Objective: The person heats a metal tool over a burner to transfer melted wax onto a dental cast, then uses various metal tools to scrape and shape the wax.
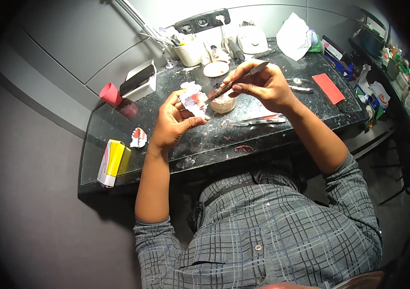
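Observation:
My left hand [172,123] grips a white plaster dental model [189,96] with a red-pink patch, over the dark worktop. In my right hand [265,85] is a slim dark tool [243,77], held like a pen, its tip touching or very near the model's patch. Just behind the tip, a round pinkish-white pot [224,104] stands on the table, partly hidden by the tool and fingers. Another white model [138,137] with red on it lies left of my left hand.
On the dark worktop [200,155] are a yellow-white box [111,164], red cup [111,93], white tray [151,85], tool holder [188,54], round dish [216,69], metal tools [262,121], red sheet [328,88] and white bag [293,37]. A wall stands behind.

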### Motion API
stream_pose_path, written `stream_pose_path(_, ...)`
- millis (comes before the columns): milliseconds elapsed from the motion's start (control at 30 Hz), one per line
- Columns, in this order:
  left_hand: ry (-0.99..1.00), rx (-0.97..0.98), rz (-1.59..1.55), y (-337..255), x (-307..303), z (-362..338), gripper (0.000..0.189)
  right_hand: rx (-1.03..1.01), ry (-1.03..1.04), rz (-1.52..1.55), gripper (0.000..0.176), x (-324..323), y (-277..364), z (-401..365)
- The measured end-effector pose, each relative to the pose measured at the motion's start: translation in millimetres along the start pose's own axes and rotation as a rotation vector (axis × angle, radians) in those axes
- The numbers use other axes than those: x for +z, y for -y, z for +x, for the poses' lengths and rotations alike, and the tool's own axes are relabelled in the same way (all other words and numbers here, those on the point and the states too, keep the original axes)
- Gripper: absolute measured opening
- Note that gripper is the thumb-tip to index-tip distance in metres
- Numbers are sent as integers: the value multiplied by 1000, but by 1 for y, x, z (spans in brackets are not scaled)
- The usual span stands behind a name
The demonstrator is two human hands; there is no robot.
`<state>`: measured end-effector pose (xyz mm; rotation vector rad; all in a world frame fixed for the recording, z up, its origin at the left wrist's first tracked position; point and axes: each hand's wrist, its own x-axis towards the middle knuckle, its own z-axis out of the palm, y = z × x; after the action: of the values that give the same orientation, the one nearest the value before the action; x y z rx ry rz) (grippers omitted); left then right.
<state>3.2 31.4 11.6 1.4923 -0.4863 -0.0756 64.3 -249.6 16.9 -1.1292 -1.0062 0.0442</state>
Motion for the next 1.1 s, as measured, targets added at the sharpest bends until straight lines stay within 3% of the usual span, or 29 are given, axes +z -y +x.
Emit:
stream_pose_path(667, 1, 33, 37, -1, 2, 0, 64, 22, -21, -41, 17, 0, 5, -2)
stream_pose_path(1100, -23, 56, 10, 5, -3, 2, 64, -129, -486, -352, 10, -28, 15, 6)
